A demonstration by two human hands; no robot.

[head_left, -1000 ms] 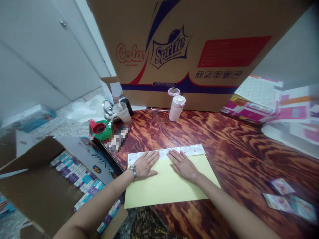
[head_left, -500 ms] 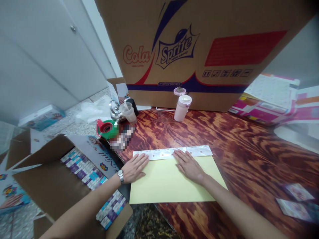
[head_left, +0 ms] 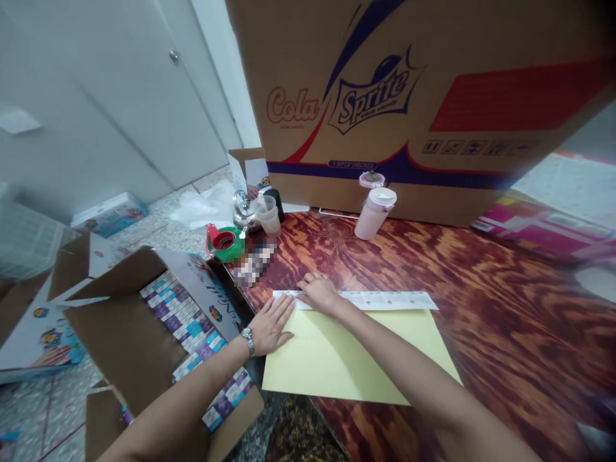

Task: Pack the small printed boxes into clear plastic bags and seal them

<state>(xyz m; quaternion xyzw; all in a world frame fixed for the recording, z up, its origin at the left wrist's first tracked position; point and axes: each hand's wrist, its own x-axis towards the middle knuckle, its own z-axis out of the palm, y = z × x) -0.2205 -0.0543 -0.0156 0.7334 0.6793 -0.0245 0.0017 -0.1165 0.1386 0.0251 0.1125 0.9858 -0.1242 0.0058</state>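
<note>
Left hand (head_left: pixel 270 325) lies flat at the yellow sheet's (head_left: pixel 346 359) edge, right hand (head_left: pixel 320 292) presses the white strip (head_left: pixel 385 300), both open, seemingly no real grip.

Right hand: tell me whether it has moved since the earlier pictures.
Yes, the right hand has shifted left along the yellow sheet, now resting on the paper strip near the left hand.
</note>
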